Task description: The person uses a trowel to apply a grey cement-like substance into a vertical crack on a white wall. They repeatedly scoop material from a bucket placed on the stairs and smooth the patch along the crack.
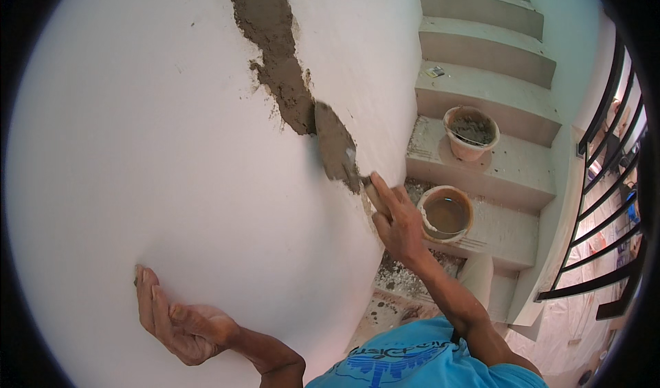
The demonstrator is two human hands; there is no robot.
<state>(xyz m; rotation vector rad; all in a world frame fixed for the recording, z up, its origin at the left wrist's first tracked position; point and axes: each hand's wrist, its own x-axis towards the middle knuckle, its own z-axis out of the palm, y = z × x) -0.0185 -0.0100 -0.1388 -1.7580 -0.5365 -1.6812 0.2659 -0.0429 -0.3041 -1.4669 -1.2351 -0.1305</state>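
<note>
My right hand (402, 226) is closed round the handle of a trowel (335, 140). The mortar-smeared blade lies against the white wall (172, 168), at the lower end of a rough strip of wet grey mortar (271, 44). That strip runs up and to the left, with ragged edges and splashes beside it. Lower left, my left hand (182, 322) is raised close to the wall, fingers extended and slightly cupped, holding nothing that I can make out. Whether its fingertips touch the wall is unclear.
Stairs (481, 40) climb on the right. A bucket of grey mortar (471, 133) stands on one step, a bucket of murky brown water (445, 214) on the step below. Mortar crumbs (412, 278) litter the lower steps. A black railing (605, 202) borders the far right.
</note>
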